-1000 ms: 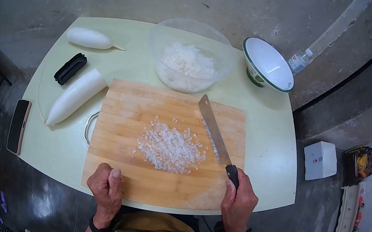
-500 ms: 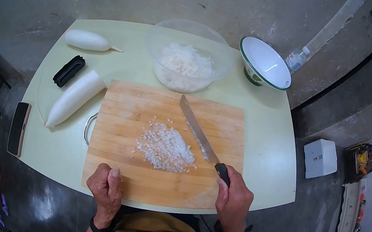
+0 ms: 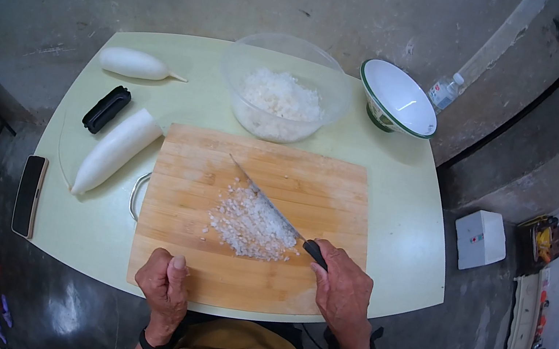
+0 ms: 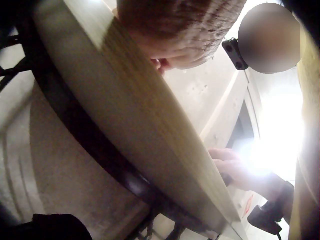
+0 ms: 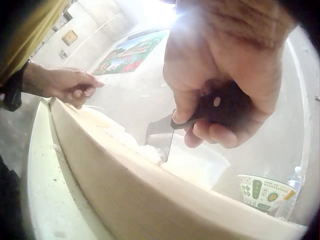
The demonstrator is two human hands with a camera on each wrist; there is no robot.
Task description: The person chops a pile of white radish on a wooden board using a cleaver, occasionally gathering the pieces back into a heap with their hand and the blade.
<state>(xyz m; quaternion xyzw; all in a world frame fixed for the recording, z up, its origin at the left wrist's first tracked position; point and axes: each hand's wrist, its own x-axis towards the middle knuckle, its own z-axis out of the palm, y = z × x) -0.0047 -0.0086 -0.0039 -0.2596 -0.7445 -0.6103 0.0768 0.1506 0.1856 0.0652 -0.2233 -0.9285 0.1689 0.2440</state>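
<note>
My right hand (image 3: pixel 344 289) grips the black handle of a kitchen knife (image 3: pixel 267 204). Its blade slants across the pile of finely chopped white radish (image 3: pixel 249 225), edge down in the bits, on the wooden cutting board (image 3: pixel 304 290). In the right wrist view the fingers wrap round the handle (image 5: pixel 225 110). Over the board's near left corner my left hand (image 3: pixel 163 284) is curled with the thumb up, holding nothing. That hand (image 5: pixel 65 85) also shows curled in the right wrist view, close over the board's edge.
Behind the board stands a clear plastic bowl (image 3: pixel 230 92) of white shreds. A white bowl with green rim (image 3: pixel 399 98) is at the back right, near a bottle (image 3: pixel 445 91). Two white radishes (image 3: pixel 117 151), a black tray (image 3: pixel 106 108) and a phone (image 3: pixel 29 195) lie left.
My right hand has brought the knife leftward from the board's right side onto the chopped pile, the blade turning edge down. The pile has been pushed slightly left. My left hand stays put.
</note>
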